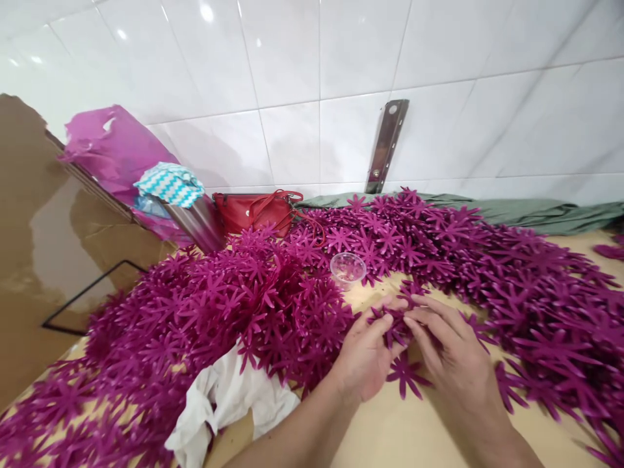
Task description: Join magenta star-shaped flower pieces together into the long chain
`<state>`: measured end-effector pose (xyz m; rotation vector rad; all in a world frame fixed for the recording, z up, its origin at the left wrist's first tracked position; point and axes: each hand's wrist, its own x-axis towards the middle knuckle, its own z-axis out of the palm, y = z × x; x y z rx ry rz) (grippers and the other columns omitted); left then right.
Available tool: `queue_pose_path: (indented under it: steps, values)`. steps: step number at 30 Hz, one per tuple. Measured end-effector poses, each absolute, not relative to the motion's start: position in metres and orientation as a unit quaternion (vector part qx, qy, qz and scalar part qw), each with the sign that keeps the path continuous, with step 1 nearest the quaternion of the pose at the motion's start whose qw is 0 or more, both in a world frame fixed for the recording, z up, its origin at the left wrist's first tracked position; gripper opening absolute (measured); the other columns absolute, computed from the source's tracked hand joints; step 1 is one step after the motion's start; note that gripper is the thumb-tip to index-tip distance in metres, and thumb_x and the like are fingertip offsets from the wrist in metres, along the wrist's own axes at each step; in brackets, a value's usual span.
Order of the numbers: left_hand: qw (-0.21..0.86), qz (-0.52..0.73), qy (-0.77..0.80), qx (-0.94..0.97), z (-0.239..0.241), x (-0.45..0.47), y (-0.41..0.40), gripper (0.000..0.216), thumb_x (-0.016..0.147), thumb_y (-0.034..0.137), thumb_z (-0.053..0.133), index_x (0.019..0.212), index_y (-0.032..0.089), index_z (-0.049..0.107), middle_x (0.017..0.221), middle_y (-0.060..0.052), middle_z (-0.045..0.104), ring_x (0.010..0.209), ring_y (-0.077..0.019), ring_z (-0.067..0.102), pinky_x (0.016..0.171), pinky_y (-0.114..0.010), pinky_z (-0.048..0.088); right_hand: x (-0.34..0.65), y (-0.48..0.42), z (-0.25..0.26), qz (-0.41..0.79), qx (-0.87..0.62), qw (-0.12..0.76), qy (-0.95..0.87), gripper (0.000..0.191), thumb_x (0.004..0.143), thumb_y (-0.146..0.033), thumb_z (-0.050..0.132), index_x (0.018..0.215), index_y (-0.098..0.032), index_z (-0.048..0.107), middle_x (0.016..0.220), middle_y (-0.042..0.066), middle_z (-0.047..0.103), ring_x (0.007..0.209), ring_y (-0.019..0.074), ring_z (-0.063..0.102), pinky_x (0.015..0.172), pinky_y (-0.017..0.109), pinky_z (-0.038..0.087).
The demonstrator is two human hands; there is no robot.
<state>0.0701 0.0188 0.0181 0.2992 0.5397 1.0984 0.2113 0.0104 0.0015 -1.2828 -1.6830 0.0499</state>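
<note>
My left hand (368,351) is closed around a purple flower-shaped piece (396,328) with narrow, finger-like petals. On its right side, the bent fingers of my right hand (451,341) pinch at the piece's edge; whether they grip a petal or something smaller is hidden. Just below both hands, another purple flower piece (405,376) lies on the pale tabletop (390,435). Beyond the hands stands a small clear round cup (348,268) with tiny bits inside, too small to name.
Heaps of purple flower pieces lie left (214,312) and right (546,325). A white cloth (238,396) rests at front left. Behind are a red bag (258,211), green fabric (526,211) and a metal bracket (389,146) against the tiled wall. Cardboard (73,260) stands far left.
</note>
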Motion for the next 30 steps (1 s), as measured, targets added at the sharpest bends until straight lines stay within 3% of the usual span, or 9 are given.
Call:
queue_pose_path:
  steps: [5,7,10,13,17,24,30]
  values:
    - [0.757,0.547,0.272,0.230,0.007,0.072,0.022,0.035,0.081,0.033,0.086,0.114,0.023,0.077,0.124,-0.007,0.077,0.120,-0.0218,0.068,0.107,-0.035,0.047,0.206,0.008,0.008,0.053,-0.522,0.494,-0.694,0.013,0.100,-0.028,0.060,0.102,-0.029,0.073,0.120,0.008,0.069,0.111,0.0250,0.070,0.101,0.046,0.057]
    - [0.736,0.561,0.263,0.272,0.002,0.071,0.025,0.035,0.083,0.031,0.085,0.116,0.022,0.077,0.123,-0.008,0.077,0.121,-0.0223,0.068,0.111,-0.037,0.046,0.202,0.008,0.009,0.083,-0.537,0.509,-0.667,0.008,0.097,-0.029,0.066,0.101,-0.028,0.072,0.121,0.008,0.068,0.113,0.0251,0.069,0.100,0.045,0.058]
    - [0.720,0.569,0.273,0.289,-0.002,0.070,0.030,0.033,0.082,0.027,0.084,0.114,0.021,0.077,0.119,-0.006,0.078,0.118,-0.0212,0.069,0.111,-0.037,0.047,0.198,0.007,0.008,0.149,-0.567,0.535,-0.608,0.015,0.091,-0.031,0.073,0.105,-0.026,0.070,0.121,0.009,0.068,0.113,0.0261,0.067,0.096,0.045,0.058]
    - [0.718,0.569,0.295,0.271,0.000,0.070,0.032,0.026,0.075,0.024,0.089,0.098,0.019,0.078,0.102,-0.003,0.080,0.104,-0.0182,0.073,0.107,-0.035,0.049,0.196,0.009,0.007,0.275,-0.564,0.563,-0.537,0.026,0.087,-0.031,0.076,0.111,-0.024,0.067,0.105,0.006,0.070,0.093,0.0215,0.069,0.085,0.039,0.058]
    - [0.717,0.569,0.312,0.256,0.004,0.070,0.032,0.039,0.069,0.019,0.092,0.105,0.021,0.078,0.100,0.000,0.080,0.100,-0.0156,0.073,0.109,-0.035,0.048,0.198,0.012,0.006,0.376,-0.521,0.609,-0.465,0.030,0.081,-0.030,0.080,0.106,-0.023,0.065,0.088,0.001,0.069,0.081,0.0171,0.066,0.078,0.032,0.057]
    - [0.706,0.547,0.303,0.333,0.002,0.068,0.033,0.035,0.076,0.019,0.087,0.110,0.022,0.079,0.111,-0.002,0.079,0.109,-0.0181,0.070,0.110,-0.035,0.047,0.204,0.009,0.017,0.362,-0.549,0.593,-0.465,0.014,0.085,-0.033,0.076,0.088,-0.022,0.069,0.079,-0.001,0.068,0.070,0.0148,0.061,0.070,0.029,0.051]
    - [0.693,0.531,0.311,0.376,0.002,0.067,0.032,0.032,0.079,0.021,0.085,0.110,0.022,0.079,0.112,-0.003,0.079,0.109,-0.0185,0.069,0.108,-0.034,0.047,0.202,0.003,0.017,0.275,-0.573,0.578,-0.513,0.013,0.095,-0.035,0.067,0.093,-0.022,0.070,0.081,-0.001,0.069,0.073,0.0160,0.062,0.073,0.030,0.050]
